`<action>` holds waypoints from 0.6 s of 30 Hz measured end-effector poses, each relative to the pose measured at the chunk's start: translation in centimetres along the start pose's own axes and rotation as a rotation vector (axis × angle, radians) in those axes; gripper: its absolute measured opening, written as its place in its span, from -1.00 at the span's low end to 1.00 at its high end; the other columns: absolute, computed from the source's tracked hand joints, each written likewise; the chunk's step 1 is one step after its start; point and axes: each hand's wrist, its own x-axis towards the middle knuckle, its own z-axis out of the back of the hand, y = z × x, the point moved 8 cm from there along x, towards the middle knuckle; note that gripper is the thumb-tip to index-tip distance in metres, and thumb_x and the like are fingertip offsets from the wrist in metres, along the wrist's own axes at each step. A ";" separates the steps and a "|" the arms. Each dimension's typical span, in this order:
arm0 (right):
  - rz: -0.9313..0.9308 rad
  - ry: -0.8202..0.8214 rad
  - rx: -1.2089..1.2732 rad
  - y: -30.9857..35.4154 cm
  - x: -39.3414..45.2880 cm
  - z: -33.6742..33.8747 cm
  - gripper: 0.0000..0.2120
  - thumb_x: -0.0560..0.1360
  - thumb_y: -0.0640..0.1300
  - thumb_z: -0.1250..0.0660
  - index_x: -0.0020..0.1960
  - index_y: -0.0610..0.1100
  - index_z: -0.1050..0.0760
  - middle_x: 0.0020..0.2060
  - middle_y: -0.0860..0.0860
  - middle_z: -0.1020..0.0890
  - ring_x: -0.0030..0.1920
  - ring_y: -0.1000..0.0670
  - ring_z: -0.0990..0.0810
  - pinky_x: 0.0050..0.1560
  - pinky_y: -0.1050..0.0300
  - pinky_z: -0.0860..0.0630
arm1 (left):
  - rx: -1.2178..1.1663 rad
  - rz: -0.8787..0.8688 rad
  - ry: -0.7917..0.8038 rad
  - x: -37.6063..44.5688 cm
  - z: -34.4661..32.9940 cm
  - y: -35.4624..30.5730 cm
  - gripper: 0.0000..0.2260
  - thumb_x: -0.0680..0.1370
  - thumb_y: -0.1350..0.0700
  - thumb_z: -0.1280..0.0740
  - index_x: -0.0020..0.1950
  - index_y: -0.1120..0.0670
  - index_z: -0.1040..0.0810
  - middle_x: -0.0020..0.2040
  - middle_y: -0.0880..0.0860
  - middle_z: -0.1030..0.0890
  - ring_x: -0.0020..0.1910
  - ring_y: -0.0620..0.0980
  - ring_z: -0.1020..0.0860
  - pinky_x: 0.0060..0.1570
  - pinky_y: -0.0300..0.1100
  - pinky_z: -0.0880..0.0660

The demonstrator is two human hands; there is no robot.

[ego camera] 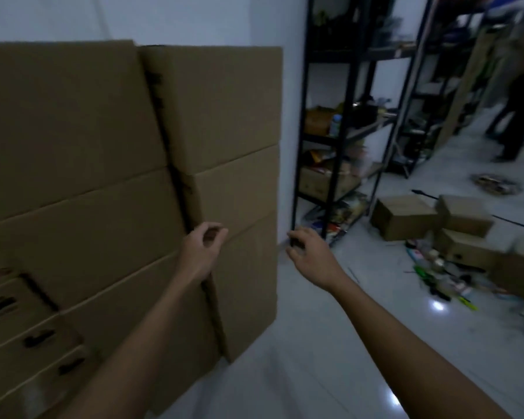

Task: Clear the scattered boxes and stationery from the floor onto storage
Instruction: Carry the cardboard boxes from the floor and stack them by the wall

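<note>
Both hands [204, 247] [307, 252] outstretched, fingers loosely curled

Brown boxes [103, 131], blk shelf [336, 164]

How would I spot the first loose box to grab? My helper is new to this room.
Start at the black metal shelving rack against the white wall. Just right of its foot, small brown cardboard boxes lie on the pale tiled floor. Take the closed brown cardboard box nearest the rack: it sits alone at the cluster's left edge, away from the scattered stationery.
</note>
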 end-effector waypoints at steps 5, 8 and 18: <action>-0.132 -0.111 -0.015 -10.5 -1.9 8.4 -0.61 0.60 -0.14 -0.32 0.41 -0.18 -0.46 0.37 -0.10 -0.45 0.37 -0.08 -0.42 0.30 0.24 -0.28 | -0.001 -0.033 0.244 1.1 -14.3 -4.7 -0.81 0.61 0.03 -0.36 0.17 0.07 -0.59 0.03 0.01 -0.63 0.02 -0.05 -0.59 0.08 -0.18 -0.48; -0.219 -0.193 0.002 -16.7 -2.3 12.4 -0.64 0.60 -0.14 -0.32 0.38 -0.17 -0.48 0.34 -0.11 -0.47 0.33 -0.09 -0.45 0.25 0.25 -0.26 | 0.023 -0.064 0.354 2.2 -21.6 -6.5 -0.75 0.62 -0.06 -0.34 0.22 0.02 -0.58 0.10 -0.01 -0.62 0.10 -0.04 -0.58 0.16 -0.09 -0.51; -0.477 -0.258 -0.020 -37.3 0.5 20.3 -0.62 0.59 -0.08 -0.34 0.38 -0.16 -0.48 0.35 -0.11 -0.49 0.32 -0.11 -0.49 0.34 0.01 -0.40 | 0.117 -0.066 0.621 7.5 -44.2 -8.9 -0.61 0.63 -0.16 -0.25 0.36 0.02 -0.50 0.24 -0.01 -0.57 0.20 -0.03 -0.53 0.27 0.03 -0.48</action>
